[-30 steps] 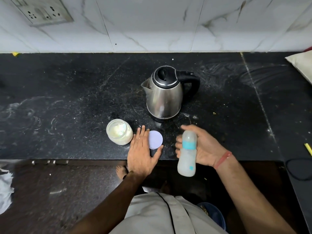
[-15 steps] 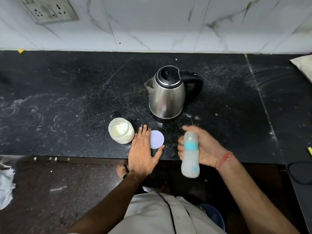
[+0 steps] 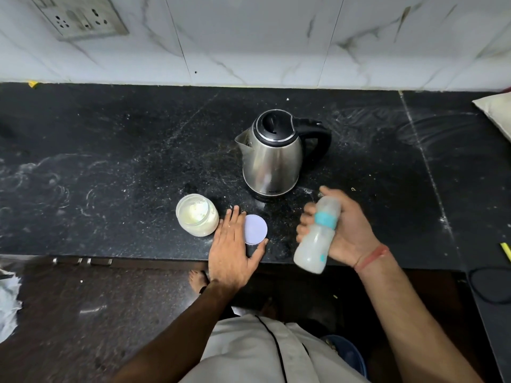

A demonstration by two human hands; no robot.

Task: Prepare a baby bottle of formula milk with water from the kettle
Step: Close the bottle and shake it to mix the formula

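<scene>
Right hand [image 3: 351, 230] grips the capped baby bottle [image 3: 318, 233]; left hand [image 3: 235, 250] lies flat, fingers straight, on the counter [image 3: 110, 161]

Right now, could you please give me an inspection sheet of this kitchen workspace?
Surface: black stone counter, streaked with pale smears and specks.
Job's things: steel kettle upright, lid shut; open formula jar holding pale powder; its round lid flat beside it; baby bottle with teal ring, tilted, milky inside.
Clutter: pale cushion at the far right; yellow item at the right edge.
Hands: left hand flat on the counter edge by the lid; right hand grips the bottle.
Cables: black cord looped at the lower right.
Surroundings: marble wall tiles, socket plate.
</scene>
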